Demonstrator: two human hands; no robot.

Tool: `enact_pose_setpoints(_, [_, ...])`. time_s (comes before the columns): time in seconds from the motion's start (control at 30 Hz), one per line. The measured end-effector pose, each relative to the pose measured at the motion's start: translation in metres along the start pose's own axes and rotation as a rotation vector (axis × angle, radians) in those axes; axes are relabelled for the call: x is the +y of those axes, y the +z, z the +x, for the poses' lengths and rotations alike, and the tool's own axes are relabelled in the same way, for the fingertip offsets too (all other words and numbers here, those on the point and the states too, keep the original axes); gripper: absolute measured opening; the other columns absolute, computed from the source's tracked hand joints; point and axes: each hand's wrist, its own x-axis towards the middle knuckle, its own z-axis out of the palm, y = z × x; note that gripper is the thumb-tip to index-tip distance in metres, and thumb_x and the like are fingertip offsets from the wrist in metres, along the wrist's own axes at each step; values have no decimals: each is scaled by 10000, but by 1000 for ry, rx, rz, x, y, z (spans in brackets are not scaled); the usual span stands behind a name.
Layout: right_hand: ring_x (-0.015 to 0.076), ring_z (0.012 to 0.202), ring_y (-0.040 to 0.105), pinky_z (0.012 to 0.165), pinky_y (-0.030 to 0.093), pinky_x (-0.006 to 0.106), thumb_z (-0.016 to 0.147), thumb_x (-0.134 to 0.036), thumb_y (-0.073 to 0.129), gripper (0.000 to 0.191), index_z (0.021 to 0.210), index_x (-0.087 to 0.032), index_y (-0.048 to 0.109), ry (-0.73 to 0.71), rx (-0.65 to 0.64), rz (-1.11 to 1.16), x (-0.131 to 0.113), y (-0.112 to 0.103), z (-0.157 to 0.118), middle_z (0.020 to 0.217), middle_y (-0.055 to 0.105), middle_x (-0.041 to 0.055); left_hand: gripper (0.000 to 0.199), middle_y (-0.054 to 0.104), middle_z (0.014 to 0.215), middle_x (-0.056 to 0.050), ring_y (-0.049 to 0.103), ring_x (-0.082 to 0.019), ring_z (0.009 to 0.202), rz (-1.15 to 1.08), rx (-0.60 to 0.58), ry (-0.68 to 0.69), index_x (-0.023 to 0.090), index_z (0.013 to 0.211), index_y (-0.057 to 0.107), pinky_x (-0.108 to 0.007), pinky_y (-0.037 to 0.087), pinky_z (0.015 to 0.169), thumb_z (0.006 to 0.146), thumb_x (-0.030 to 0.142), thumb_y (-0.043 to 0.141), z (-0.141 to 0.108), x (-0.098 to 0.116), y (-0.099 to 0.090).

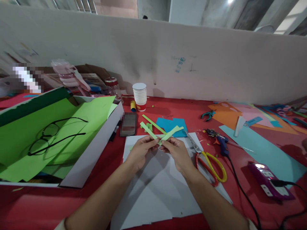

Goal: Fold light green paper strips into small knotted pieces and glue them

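Light green paper strips [171, 133] cross in a V between my two hands, above a white sheet [158, 188]. My left hand [142, 147] pinches the strip that slants up to the left. On the other side, my right hand [177, 149] has thumb and fingers closed on the strip slanting up to the right. Just beyond my fingers lie a longer green strip [153, 124] and some pleated green paper pieces [149, 127]. Blue paper [165, 122] is behind my right hand. Scissors [203, 158] with red and yellow handles rest to its right.
A box [92, 159] with green sheets and eyeglasses [45, 140] stands left. A phone [128, 124] and stacked paper cups [139, 95] are beyond my left hand. Rightward lie a glue gun [222, 145], pliers [208, 115], coloured paper [266, 150] and a purple power strip [268, 182] with cords.
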Motion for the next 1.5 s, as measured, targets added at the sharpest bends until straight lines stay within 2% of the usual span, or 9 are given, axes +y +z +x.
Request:
enact_pose_setpoints(0.13, [115, 606, 549, 583, 387, 237, 664, -325, 675, 160, 649, -168, 651, -55, 19, -75, 0, -1, 1, 614, 618, -15, 158, 612, 613, -9, 500, -90, 551, 2, 17, 22, 138, 673, 679, -227, 382, 564, 595, 237, 776, 1, -2, -2])
enact_pose_setpoints(0.37, [105, 564, 480, 568, 364, 233, 670, -314, 661, 153, 625, -170, 635, -141, 73, -127, 1, 1, 0, 569, 565, -37, 147, 612, 604, -16, 506, -87, 531, 33, -20, 9, 128, 677, 667, -227, 376, 539, 599, 201, 768, 1, -3, -3])
enact_pose_setpoints(0.5, [106, 573, 509, 557, 365, 228, 683, -340, 669, 174, 669, -167, 669, -110, 45, -99, 0, 1, -1, 592, 596, -22, 135, 611, 576, -12, 528, -88, 537, 14, 19, 3, 126, 614, 659, -225, 404, 553, 571, 181, 775, 2, -1, -2])
enact_pose_setpoints(0.67, [135, 660, 584, 619, 417, 251, 739, -395, 615, 261, 817, -155, 681, -29, 12, 27, -1, 3, -2, 718, 657, 31, 207, 662, 680, -16, 585, -99, 616, -140, 129, -54, 133, 679, 675, -232, 464, 643, 519, 154, 804, 4, 2, -2])
enact_pose_setpoints(0.9, [140, 715, 569, 655, 426, 247, 801, -337, 570, 164, 837, -185, 619, -318, -61, -329, 3, 4, -6, 814, 650, 20, 200, 594, 580, 20, 508, -63, 529, -169, 110, -44, 136, 632, 621, -189, 410, 534, 538, 146, 798, 4, 0, 0])
enact_pose_setpoints(1.1, [119, 600, 514, 566, 379, 228, 830, -321, 515, 162, 766, -190, 585, -367, -45, -493, 2, 2, -7, 683, 590, -16, 347, 521, 533, 74, 467, -59, 508, -198, 145, 2, 186, 822, 624, -184, 379, 536, 531, 110, 796, 3, -5, 0])
enact_pose_setpoints(1.2, [112, 566, 482, 549, 365, 223, 823, -304, 508, 155, 722, -195, 553, -334, -63, -427, 2, 2, -6, 618, 539, -37, 306, 545, 577, 55, 469, -64, 534, -173, 96, -22, 175, 812, 635, -193, 366, 541, 551, 131, 788, 2, -5, 1])
enact_pose_setpoints(1.33, [120, 608, 495, 581, 392, 226, 809, -311, 514, 148, 720, -198, 553, -277, -100, -253, 2, 3, -3, 645, 546, -29, 178, 563, 608, 7, 473, -95, 575, -68, 12, -83, 141, 643, 627, -235, 355, 551, 627, 267, 751, -1, -4, 2])
enact_pose_setpoints(1.5, [114, 581, 470, 567, 376, 225, 807, -320, 532, 168, 699, -195, 562, -295, -65, -298, 0, 1, -3, 621, 521, -32, 251, 526, 533, 18, 422, -98, 556, 208, 57, 116, 152, 542, 619, -253, 322, 574, 660, 349, 722, -4, -1, 4])
